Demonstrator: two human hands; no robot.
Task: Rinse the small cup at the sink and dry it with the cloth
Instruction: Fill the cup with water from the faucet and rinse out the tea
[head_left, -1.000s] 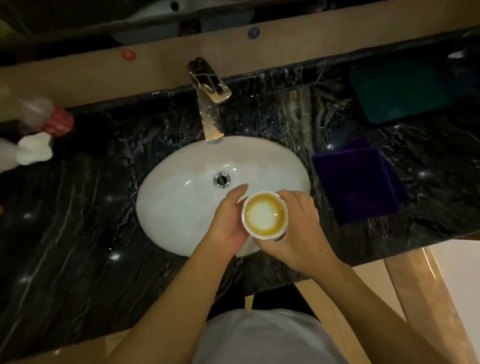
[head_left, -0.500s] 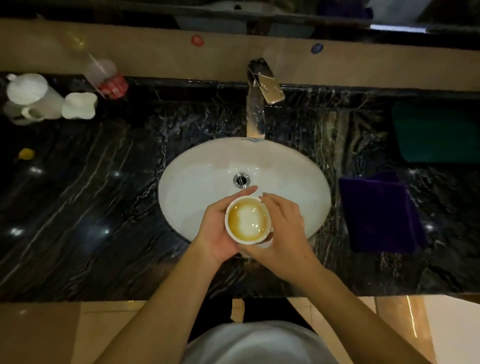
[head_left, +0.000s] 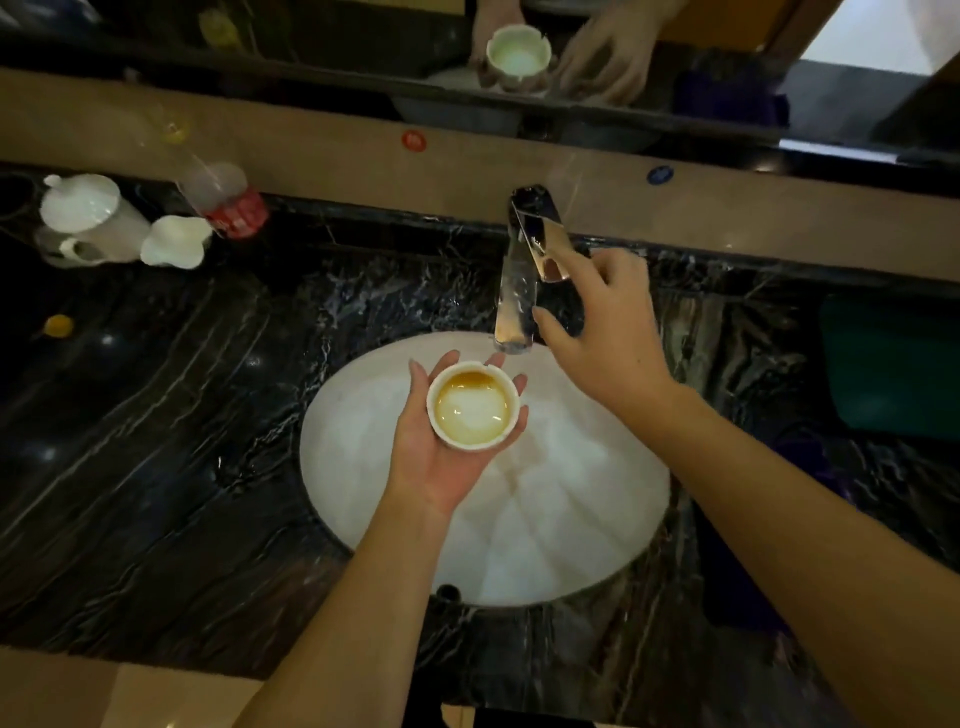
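A small white cup with a brown-stained inside rests upright in the palm of my left hand, over the white oval sink. My right hand has its fingers spread at the chrome faucet, with the index finger touching the lever and nothing held. No water runs from the spout. The purple cloth lies on the counter to the right of the sink, mostly hidden behind my right forearm.
Black marble counter surrounds the sink. A white teapot, a white lid-like piece and a tipped plastic bottle stand back left. A dark green pad lies far right. A mirror above reflects the hands.
My right hand has let go of the cup and moved up to the faucet lever. The cup now sits in my left hand alone, nearer the spout. The view shifted closer.
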